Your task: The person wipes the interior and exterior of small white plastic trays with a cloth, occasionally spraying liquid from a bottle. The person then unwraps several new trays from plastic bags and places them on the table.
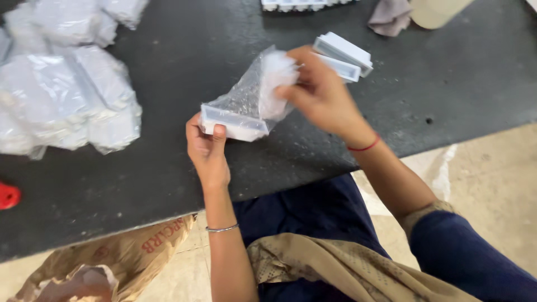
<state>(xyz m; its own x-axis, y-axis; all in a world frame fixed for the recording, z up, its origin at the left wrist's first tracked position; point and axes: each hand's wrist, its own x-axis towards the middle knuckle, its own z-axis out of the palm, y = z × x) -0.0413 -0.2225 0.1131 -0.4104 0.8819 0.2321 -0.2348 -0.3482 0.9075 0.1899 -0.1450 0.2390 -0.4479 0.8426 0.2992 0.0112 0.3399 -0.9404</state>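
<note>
Just above the near edge of the table (168,184), a white rectangular plastic piece (232,126) was held, partly sheathed in a clear plastic bag (251,92). The lower end of the piece was clamped by the left hand (207,148), with the thumb laid across its front face and the fingers closed behind it. The upper end of the bag was pinched by the right hand (319,95), whose fingers were drawn together on the crumpled film; a red thread was seen around that wrist and a thin metal bangle around the left forearm. Both hands were thus closed on the same bundle, a short way apart from each other.

Just beyond the right hand, two more white plastic pieces (344,56) were seen stacked on the dark table. To the far left, a heap of bagged white pieces (67,95) was spread over the surface, and a red object (8,196) was cut off by the left edge. Along the far edge, a white ridged tray (296,4), a grey cloth (389,17) and a pale rounded container (436,11) were partly visible. Below the table, a brown paper sack (117,257) was seen on the floor beside the person's knees.
</note>
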